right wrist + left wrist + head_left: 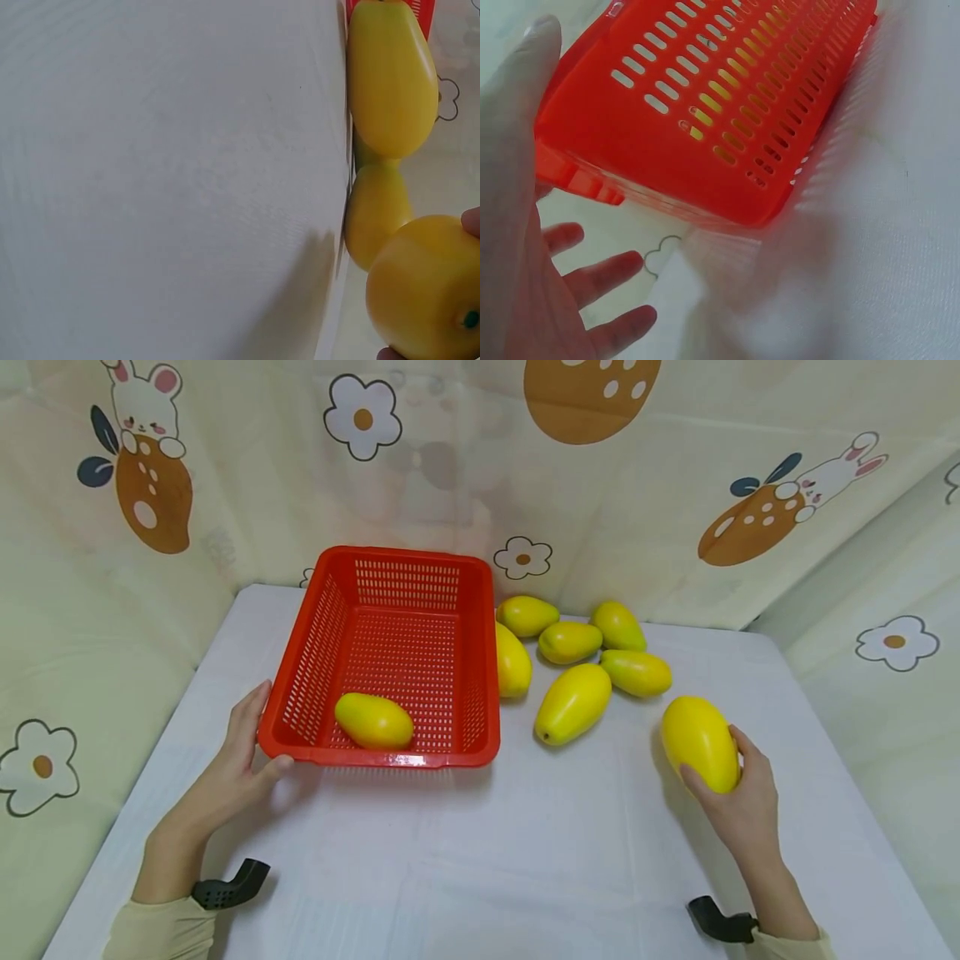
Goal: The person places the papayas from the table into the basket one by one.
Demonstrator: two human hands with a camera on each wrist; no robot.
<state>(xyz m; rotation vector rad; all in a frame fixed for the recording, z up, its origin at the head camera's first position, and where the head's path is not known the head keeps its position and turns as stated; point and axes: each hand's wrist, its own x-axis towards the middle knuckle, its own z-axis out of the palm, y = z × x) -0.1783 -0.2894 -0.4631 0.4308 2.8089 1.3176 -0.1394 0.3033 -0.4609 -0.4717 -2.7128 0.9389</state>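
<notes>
From here I see a white table with cream curtains behind it and along both sides. I make out flowers and rabbits hugging brown shapes printed on the curtains, and soft light casts blurry shadows on the table.

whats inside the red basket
One yellow fruit lies inside the red basket, toward the front left. What is directly beneath that fruit is covered and cannot be seen.
</notes>
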